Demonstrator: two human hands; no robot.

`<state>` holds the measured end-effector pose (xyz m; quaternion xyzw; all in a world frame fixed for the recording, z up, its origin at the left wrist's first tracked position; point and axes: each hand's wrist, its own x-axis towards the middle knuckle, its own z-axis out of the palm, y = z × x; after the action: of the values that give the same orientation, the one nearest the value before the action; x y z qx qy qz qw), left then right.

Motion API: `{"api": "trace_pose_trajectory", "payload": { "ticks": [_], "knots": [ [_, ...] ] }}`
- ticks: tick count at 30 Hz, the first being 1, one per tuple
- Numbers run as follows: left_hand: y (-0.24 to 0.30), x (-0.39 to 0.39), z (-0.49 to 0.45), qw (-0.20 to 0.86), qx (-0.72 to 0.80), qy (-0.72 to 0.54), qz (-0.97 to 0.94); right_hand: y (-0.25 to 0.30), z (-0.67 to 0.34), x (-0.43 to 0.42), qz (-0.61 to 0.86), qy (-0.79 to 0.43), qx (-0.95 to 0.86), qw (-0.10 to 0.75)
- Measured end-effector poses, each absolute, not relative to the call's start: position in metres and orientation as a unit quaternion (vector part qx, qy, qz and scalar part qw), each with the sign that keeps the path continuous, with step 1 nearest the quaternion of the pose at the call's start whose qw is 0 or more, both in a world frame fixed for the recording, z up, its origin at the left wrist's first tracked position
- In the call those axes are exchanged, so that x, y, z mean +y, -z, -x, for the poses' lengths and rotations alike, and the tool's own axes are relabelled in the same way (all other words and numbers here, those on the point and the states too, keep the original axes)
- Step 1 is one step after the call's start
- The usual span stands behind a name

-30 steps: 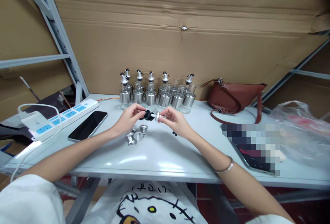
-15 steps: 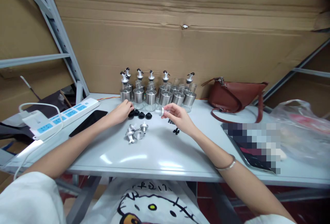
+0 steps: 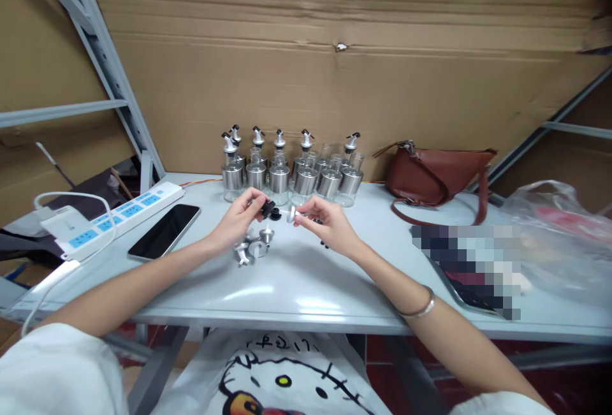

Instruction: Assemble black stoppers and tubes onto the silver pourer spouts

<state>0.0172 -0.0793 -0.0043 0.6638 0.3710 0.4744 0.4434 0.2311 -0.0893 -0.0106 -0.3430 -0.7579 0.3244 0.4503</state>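
Between the thumb and fingers of my left hand (image 3: 243, 216) is a black ribbed stopper (image 3: 268, 208). My right hand (image 3: 329, 224) pinches a silver pour spout (image 3: 291, 213), its white tube pointing left toward the stopper. A small gap seems to separate the two parts. Below them on the table, another black stopper (image 3: 276, 214) shows. Several loose silver pour spouts (image 3: 257, 248) lie in a pile beneath my left hand. Small black pieces (image 3: 325, 245) are partly hidden by my right hand.
Glass bottles with metal sleeves (image 3: 306, 180) stand in rows at the back, several topped with spouts. To the left are a phone (image 3: 165, 231) and a power strip (image 3: 127, 214). A brown handbag (image 3: 430, 176) and a plastic bag (image 3: 554, 243) are on the right.
My left hand has picked up a black stopper and moved right, toward the spout. The right hand has shifted slightly left and down with the spout.
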Motion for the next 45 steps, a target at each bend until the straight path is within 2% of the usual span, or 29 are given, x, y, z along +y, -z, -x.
{"api": "trace_pose_trajectory", "payload": {
  "ticks": [4,14,18,21,23,27,32,35,38,41,45],
  "knots": [
    [0.01,-0.099,-0.028,0.506,0.336,-0.505,-0.613,0.011,-0.229,-0.095,0.331,-0.317,-0.769,0.446],
    [0.011,-0.103,-0.028,0.503,0.353,-0.512,-0.6,0.007,-0.23,-0.1,0.328,-0.203,-0.802,0.455],
    [0.01,-0.103,-0.026,0.45,0.344,-0.481,-0.669,0.008,-0.229,-0.102,0.314,-0.159,-0.823,0.446],
    [0.008,-0.101,-0.022,0.366,0.345,-0.467,-0.727,0.01,-0.229,-0.1,0.295,-0.114,-0.829,0.461],
    [0.007,-0.099,-0.02,0.351,0.339,-0.465,-0.739,0.012,-0.229,-0.099,0.266,-0.086,-0.833,0.477],
    [0.005,-0.098,-0.02,0.415,0.3,-0.484,-0.71,0.013,-0.231,-0.097,0.231,-0.03,-0.841,0.488],
    [0.008,-0.094,-0.022,0.508,0.332,-0.472,-0.64,0.008,-0.235,-0.099,0.168,0.104,-0.892,0.407],
    [0.011,-0.091,-0.023,0.554,0.364,-0.451,-0.598,0.008,-0.234,-0.101,0.134,0.143,-0.903,0.382],
    [0.011,-0.092,-0.023,0.562,0.373,-0.454,-0.582,0.013,-0.23,-0.103,0.17,0.145,-0.89,0.398],
    [0.008,-0.097,-0.024,0.537,0.347,-0.477,-0.602,0.02,-0.222,-0.107,0.187,0.113,-0.859,0.464],
    [0.006,-0.102,-0.021,0.46,0.285,-0.494,-0.681,0.023,-0.216,-0.109,0.216,-0.059,-0.829,0.513]
  ]
}}
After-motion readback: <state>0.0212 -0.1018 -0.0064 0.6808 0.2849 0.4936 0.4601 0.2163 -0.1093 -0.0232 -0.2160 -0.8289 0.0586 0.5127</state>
